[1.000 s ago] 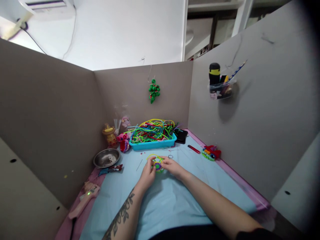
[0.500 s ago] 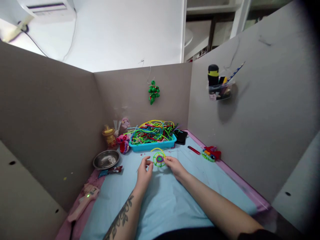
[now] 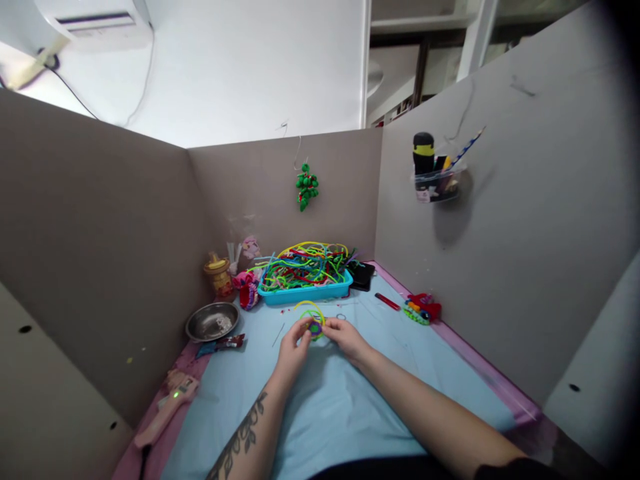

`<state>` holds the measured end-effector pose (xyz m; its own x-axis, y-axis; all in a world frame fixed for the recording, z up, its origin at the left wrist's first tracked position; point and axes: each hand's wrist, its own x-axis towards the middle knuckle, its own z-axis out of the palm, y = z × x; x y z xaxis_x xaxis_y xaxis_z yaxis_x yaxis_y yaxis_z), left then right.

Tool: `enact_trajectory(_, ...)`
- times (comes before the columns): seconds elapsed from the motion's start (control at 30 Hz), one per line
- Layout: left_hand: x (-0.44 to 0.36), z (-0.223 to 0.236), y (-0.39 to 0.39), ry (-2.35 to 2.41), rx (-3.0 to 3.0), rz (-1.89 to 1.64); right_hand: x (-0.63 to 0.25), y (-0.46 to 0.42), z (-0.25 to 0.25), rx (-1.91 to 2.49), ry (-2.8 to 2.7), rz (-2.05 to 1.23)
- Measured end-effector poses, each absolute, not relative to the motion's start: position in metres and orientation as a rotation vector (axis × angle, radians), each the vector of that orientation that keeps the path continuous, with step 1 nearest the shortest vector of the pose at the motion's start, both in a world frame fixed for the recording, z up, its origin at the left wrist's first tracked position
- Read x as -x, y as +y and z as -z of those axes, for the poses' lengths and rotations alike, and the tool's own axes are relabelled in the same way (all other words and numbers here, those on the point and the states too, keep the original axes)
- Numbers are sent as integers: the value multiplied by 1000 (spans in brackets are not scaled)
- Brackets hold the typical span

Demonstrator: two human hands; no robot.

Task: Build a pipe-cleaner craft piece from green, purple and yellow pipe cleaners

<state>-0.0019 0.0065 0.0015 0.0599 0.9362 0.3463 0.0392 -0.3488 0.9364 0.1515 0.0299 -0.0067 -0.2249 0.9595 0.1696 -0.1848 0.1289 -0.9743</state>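
Note:
Between my two hands is a small round pipe-cleaner piece (image 3: 315, 328), with a green and purple centre, a light green outer ring and a yellow strand arching above it. My left hand (image 3: 296, 343) pinches its left side between thumb and fingers. On the right edge, my right hand (image 3: 345, 337) grips it near the yellow strand. My fingers cover parts of the ring. Behind the hands, a blue tray (image 3: 306, 293) is heaped with pipe cleaners (image 3: 307, 267) in many colours. A thin stick-like piece (image 3: 278, 335) lies left of my left hand.
On the left are a metal bowl (image 3: 213, 321), a wrapper (image 3: 221, 344) and a pink glue gun (image 3: 167, 410) with a green light. A red cutter (image 3: 387, 301) and a colourful craft piece (image 3: 423, 309) lie right. Grey panels (image 3: 285, 193) enclose the table.
My left hand has moved right and down and closed onto the round piece's left side. The piece has shifted slightly left and down, with more of it covered by fingers.

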Motion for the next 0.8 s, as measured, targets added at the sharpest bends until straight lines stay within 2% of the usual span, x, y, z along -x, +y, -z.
enact_trajectory(0.17,3,2,10,1020,-1390,-1373,-151,31,10,835,-1334,-1332)
enact_trajectory(0.33,7,7,14,1058,-1311,-1384,-151,38,26,882,-1461,-1115)
enact_trajectory(0.53,10,12,17,1187,-1457,-1373,-150,48,44,903,-1591,-1087)
enact_trajectory(0.8,9,14,16,1289,-1719,-1384,-152,51,44,908,-1638,-991)
